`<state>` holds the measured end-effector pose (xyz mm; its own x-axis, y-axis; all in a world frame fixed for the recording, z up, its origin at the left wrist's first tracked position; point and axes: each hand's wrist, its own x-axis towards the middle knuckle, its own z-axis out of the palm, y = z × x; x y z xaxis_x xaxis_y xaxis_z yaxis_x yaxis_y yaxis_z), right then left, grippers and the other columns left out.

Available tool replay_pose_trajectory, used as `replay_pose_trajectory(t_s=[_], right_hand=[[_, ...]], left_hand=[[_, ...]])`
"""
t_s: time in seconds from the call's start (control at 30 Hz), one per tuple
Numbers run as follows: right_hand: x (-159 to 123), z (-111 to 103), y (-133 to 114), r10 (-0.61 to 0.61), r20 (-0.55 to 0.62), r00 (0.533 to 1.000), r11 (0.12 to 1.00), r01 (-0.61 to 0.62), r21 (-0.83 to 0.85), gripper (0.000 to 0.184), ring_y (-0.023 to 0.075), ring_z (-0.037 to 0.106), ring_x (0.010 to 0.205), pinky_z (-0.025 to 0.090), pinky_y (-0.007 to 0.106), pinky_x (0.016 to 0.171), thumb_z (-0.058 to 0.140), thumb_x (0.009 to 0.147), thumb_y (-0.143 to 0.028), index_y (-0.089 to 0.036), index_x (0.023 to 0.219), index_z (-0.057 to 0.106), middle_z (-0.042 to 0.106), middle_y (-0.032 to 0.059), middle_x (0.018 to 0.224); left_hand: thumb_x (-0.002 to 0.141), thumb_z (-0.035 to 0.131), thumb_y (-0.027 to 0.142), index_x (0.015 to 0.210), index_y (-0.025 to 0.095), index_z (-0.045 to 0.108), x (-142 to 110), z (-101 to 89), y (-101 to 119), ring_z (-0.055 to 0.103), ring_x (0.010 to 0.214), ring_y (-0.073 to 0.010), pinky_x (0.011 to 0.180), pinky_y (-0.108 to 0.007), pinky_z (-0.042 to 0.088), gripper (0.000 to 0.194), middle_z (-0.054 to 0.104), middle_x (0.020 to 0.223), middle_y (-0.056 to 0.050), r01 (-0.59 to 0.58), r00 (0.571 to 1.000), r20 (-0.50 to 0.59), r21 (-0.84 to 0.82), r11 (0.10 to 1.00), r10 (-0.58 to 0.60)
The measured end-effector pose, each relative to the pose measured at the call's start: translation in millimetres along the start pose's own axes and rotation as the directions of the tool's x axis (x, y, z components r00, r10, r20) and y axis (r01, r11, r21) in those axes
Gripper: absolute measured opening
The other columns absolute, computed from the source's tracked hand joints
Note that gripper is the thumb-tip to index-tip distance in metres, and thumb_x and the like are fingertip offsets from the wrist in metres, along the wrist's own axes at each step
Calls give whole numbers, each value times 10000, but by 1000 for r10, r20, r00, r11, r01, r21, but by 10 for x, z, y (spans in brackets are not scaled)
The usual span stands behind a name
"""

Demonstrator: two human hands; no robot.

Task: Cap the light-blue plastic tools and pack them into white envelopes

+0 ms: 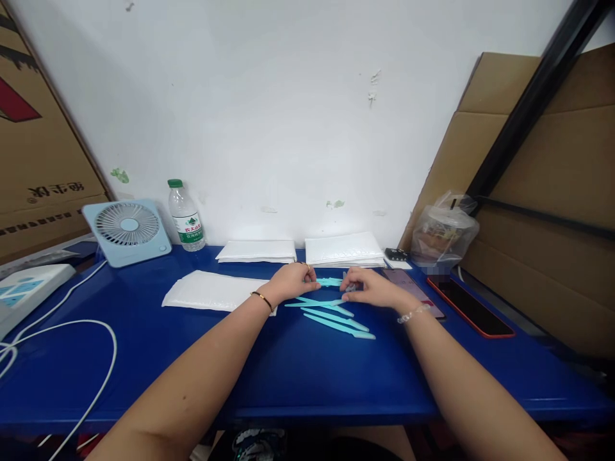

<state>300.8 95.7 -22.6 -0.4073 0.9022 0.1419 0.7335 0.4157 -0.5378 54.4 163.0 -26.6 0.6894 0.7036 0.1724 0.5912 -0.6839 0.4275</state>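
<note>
Between my hands is a small bunch of turquoise eyebrow razors [329, 282], lying crosswise just above or on the blue table. The fingertips of my left hand [292, 282] pinch the bunch at its left end. At the pale capped ends on the right, the fingers of my right hand [368, 287] are closed; they partly hide those ends. Several loose razors [336, 319] lie slanted on the table just below, some crossing each other. A white padded envelope [211, 291] rests flat to the left, partly behind my left wrist.
Two stacks of white padded envelopes [257, 250] stand along the wall. A water bottle [186, 218] and a blue fan [127, 229] are at back left, near a white cable [113, 346]. On the right are a red-edged phone [471, 307] and a bagged cup [444, 230].
</note>
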Motion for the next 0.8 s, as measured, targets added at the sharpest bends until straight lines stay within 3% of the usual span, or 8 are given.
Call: replay_pose_trajectory(t_s=[0.1, 0.2, 0.33, 0.43, 0.53, 0.63, 0.73, 0.8], right_hand=[[44, 90, -98, -2, 85, 996, 1000, 3, -18, 243, 136, 513, 708, 403, 262, 643, 677, 722, -425, -199, 814, 672, 554, 18, 840], [66, 120, -65, 21, 31, 999, 999, -22, 35, 191, 133, 518, 702, 403, 252, 628, 659, 742, -368, -178, 755, 644, 550, 14, 809], [48, 56, 95, 45, -71, 996, 998, -41, 53, 166, 141, 530, 718, 412, 253, 634, 629, 762, -338, -173, 746, 645, 569, 24, 818], [26, -16, 183, 129, -148, 981, 991, -131, -4, 177, 145, 531, 699, 409, 259, 625, 629, 756, -343, -169, 728, 648, 584, 32, 806], [2, -51, 133, 154, -198, 968, 986, -164, -37, 222, 152, 528, 702, 406, 265, 628, 650, 736, -395, -173, 752, 654, 588, 38, 828], [-30, -22, -38, 75, -70, 995, 996, -78, -35, 273, 160, 533, 732, 401, 272, 655, 636, 744, -456, -185, 768, 663, 585, 37, 844], [-47, 51, -193, 12, 126, 992, 995, 1, -104, 278, 163, 527, 744, 381, 307, 740, 670, 711, -474, -199, 755, 661, 580, 20, 829], [-41, 94, -229, 1, 164, 986, 988, 25, -155, 242, 153, 521, 735, 357, 337, 802, 661, 733, -441, -200, 754, 647, 577, 10, 823]], left_hand=[[748, 578, 551, 855, 189, 661, -22, 2, 58, 556, 656, -134, 542, -217, 350, 387, 647, 769, -11, -70, 989, 124, -71, 995, 79], [796, 545, 468, 848, 189, 669, -12, 12, 74, 541, 621, -126, 515, -217, 328, 309, 649, 741, -8, -107, 979, 169, -62, 992, 116], [816, 516, 309, 799, 194, 673, 33, 24, 29, 565, 679, -140, 569, -224, 346, 194, 671, 780, -17, -115, 991, 72, 37, 993, 112], [828, 508, 324, 790, 199, 673, 52, 37, -30, 572, 701, -150, 599, -236, 358, 210, 673, 802, -20, -55, 998, -23, 81, 995, 57], [802, 557, 379, 924, 209, 660, 49, 51, -72, 578, 749, -161, 631, -238, 381, 233, 661, 861, -22, -37, 995, -92, 60, 998, 42], [762, 601, 448, 932, 201, 646, 26, 42, -63, 574, 769, -160, 632, -230, 394, 303, 637, 871, -27, -62, 994, -86, 14, 998, 63], [757, 599, 486, 855, 193, 658, -3, 25, 0, 569, 744, -143, 603, -214, 387, 314, 629, 835, -22, -137, 990, 19, -31, 990, 138], [763, 599, 472, 862, 196, 668, -13, 25, 53, 567, 711, -131, 584, -207, 376, 302, 637, 815, -14, -191, 975, 107, -46, 981, 195]])
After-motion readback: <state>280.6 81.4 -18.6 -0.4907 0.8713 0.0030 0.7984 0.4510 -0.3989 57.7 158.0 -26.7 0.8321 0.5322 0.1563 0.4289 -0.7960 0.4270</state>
